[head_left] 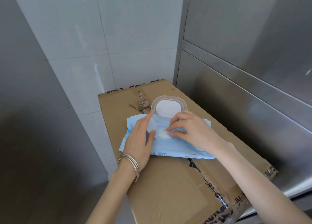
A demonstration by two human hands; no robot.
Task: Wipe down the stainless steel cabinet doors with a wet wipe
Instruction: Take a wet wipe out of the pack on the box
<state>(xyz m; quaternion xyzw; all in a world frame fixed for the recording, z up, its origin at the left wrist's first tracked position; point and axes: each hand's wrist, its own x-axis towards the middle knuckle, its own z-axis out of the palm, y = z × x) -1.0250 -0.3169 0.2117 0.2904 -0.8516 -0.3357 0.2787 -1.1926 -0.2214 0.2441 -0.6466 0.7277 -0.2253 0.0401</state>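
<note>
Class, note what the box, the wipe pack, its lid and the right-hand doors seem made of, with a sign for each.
Box: brown corrugated cardboard, matt; torn fluting shows. Wipe pack: soft blue plastic film, slightly glossy, creased. Lid: translucent rigid plastic, probably. Doors: brushed stainless steel, by their dull grey sheen.

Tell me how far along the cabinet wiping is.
Done: the lid is flipped open. In hand: the left hand presses the pack onto the cardboard box while the right hand pinches the wipe at its opening. Left: pulling it out, wiping the cabinet doors.
</note>
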